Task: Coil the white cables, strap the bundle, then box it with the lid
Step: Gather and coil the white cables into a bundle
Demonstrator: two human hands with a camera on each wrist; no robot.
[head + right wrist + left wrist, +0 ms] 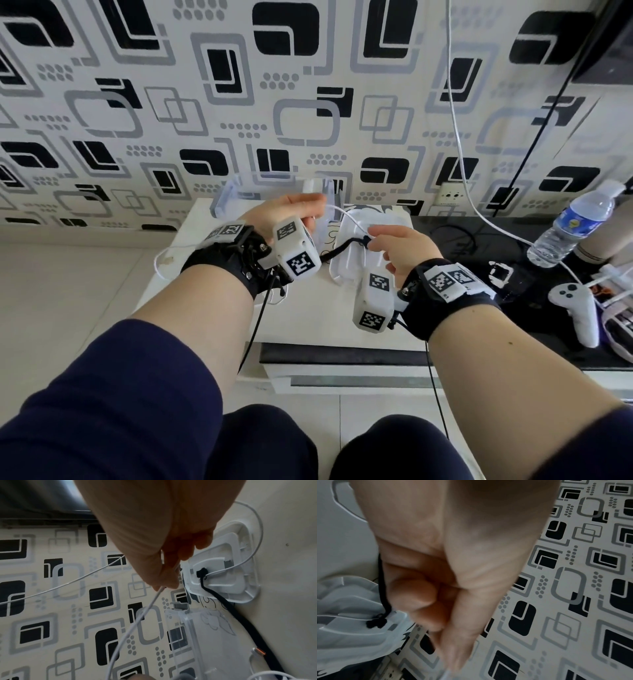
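Observation:
A thin white cable (346, 213) arcs between my two hands above the small white table (212, 212). My left hand (308, 212) pinches one part of it near the clear plastic box (236, 195) at the table's back. My right hand (375, 240) pinches the cable (154, 599) just above the white lid (356, 263). A black strap (221, 601) lies across the lid (240, 582), its end looped round the cable. In the left wrist view the strap (382, 588) runs beside my curled fingers (412, 596). More cable loops off the table's left side (159, 262).
To the right is a black counter (479, 240) with a water bottle (575, 226), a white controller (579, 308) and other gear. Another white cable (457, 137) hangs down the patterned wall near a socket (452, 196). The table's front edge is close to my knees.

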